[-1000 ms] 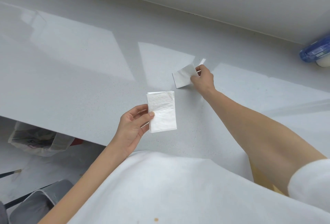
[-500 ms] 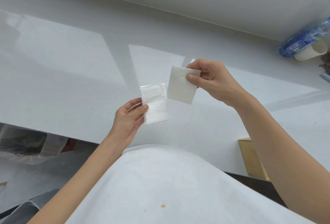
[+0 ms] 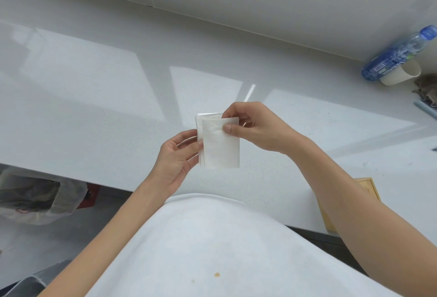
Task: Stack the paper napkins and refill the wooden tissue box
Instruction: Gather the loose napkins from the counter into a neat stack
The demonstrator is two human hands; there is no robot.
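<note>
Over the white tabletop, with the wooden tissue box at its near edge half behind my right forearm, my left hand pinches the napkin stack while my right hand holds one napkin against its front.

Bright daylight, glare patches on countertop; wide-angle edges blurred.
</note>
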